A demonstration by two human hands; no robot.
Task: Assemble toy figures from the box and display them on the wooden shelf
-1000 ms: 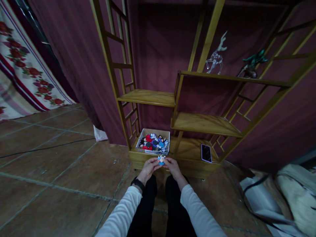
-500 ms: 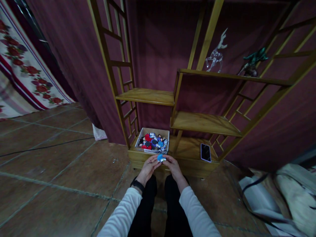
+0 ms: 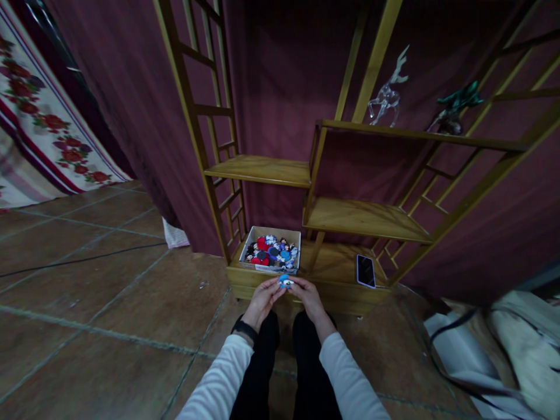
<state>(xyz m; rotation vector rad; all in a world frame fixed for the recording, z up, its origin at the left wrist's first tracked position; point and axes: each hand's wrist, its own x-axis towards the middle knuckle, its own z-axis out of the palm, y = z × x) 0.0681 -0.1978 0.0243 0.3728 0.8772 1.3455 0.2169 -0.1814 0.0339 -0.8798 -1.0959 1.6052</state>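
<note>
My left hand (image 3: pixel 261 297) and my right hand (image 3: pixel 308 296) meet in front of my knees, fingers pinched together on a small blue and white figurine (image 3: pixel 286 282). Just beyond them a white box (image 3: pixel 272 249) full of several small colourful figures sits on the lowest board of a wooden shelf unit (image 3: pixel 363 217). A black band is on my left wrist.
A phone (image 3: pixel 365 270) lies on the bottom board to the right of the box. A clear glass deer (image 3: pixel 387 94) and a green ornament (image 3: pixel 455 105) stand on the top shelf. Dark red curtain behind; tiled floor with a cable at left; cloth and bags at right.
The figurine has been turned between my fingers, its blue side now showing more. My hands stay in nearly the same spot; the view shifted slightly.
</note>
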